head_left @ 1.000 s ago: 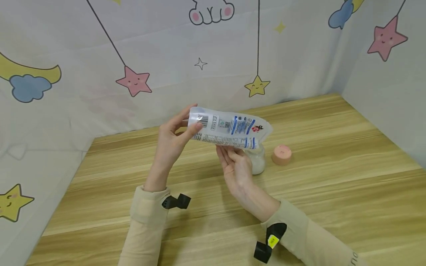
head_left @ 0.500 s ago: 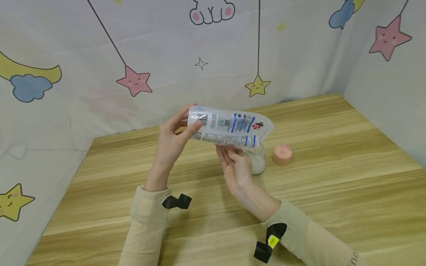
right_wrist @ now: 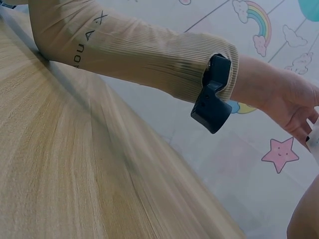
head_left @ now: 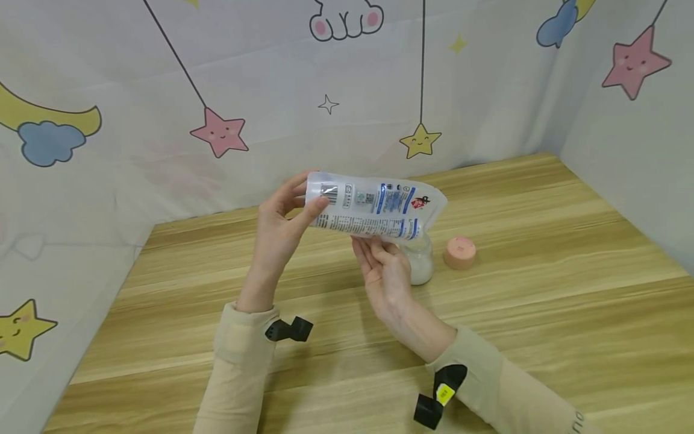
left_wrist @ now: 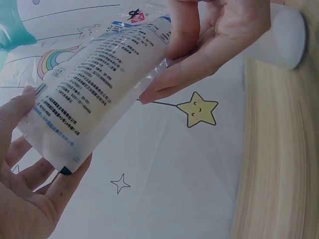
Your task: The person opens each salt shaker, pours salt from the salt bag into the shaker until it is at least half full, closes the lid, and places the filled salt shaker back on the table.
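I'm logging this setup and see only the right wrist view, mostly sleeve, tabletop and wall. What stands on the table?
Observer: A see-through jar with white contents, partly behind the right hand in the head view.
Operator: Anything beside it?
Observer: A round pink piece, apart from the jar.
Operator: I get just a sliver of what the left hand grips.
Observer: It's a pouch printed with lines of text.

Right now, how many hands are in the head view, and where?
2. The left hand grips one end of the pouch; the right hand, partly hidden, is at its lower edge, near the jar. No other hands show.
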Available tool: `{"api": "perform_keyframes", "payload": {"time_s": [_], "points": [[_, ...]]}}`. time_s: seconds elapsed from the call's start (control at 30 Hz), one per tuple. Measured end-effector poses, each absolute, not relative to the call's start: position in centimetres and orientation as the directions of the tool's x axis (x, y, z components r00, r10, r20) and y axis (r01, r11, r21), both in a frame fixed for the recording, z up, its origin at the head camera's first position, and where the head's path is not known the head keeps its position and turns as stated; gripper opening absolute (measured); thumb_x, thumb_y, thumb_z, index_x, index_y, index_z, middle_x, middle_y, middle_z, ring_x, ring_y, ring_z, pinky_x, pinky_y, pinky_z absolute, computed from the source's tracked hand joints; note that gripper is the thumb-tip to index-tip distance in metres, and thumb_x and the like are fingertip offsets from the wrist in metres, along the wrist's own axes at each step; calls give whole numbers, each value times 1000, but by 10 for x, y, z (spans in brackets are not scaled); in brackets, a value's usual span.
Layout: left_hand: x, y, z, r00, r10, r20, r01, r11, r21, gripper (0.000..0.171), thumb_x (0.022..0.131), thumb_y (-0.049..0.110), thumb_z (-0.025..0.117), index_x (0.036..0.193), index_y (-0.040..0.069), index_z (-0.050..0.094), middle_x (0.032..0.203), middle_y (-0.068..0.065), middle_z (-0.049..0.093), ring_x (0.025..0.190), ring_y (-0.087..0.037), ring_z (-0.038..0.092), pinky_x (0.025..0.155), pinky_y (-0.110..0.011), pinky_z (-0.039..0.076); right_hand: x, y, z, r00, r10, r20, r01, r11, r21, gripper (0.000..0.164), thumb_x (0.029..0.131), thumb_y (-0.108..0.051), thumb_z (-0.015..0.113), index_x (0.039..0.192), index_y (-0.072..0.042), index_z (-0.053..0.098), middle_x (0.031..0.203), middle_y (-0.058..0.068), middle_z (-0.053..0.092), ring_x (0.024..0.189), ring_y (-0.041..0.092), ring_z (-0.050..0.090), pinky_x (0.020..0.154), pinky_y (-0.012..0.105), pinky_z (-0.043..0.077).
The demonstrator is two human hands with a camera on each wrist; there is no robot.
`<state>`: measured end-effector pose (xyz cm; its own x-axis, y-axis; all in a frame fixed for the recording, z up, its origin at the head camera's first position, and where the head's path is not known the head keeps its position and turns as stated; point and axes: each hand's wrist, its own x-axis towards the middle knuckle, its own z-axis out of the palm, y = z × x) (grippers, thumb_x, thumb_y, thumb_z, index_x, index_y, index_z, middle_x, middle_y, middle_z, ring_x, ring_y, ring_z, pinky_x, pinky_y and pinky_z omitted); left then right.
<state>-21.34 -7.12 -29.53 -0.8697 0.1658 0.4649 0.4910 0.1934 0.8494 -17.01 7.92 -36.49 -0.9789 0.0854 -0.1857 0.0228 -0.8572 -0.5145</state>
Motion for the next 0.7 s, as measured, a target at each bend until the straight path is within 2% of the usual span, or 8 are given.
{"api": "perform_keyframes", "payload": {"time_s": [0.23, 0.7], "points": [[-215, -72, -293, -869, 183, 459, 490, 196, 849, 44, 88, 15, 70, 130, 17, 60, 115, -10, 66, 94, -14, 61, 70, -24, 53, -168, 80, -360, -979, 78, -186, 27, -864, -503, 27, 102, -3, 35, 128, -4, 42, 120, 6, 54, 121, 17, 55, 102, 23, 46], [-213, -73, -293, -869, 197, 454, 488, 182, 854, 44, 88, 17, 70, 131, 19, 59, 116, -7, 66, 97, -16, 61, 75, -26, 53, -168, 78, -361, -978, 84, -192, 24, -865, -501, 26, 102, -3, 36, 126, -4, 43, 118, 6, 56, 120, 17, 56, 102, 24, 46]]}}
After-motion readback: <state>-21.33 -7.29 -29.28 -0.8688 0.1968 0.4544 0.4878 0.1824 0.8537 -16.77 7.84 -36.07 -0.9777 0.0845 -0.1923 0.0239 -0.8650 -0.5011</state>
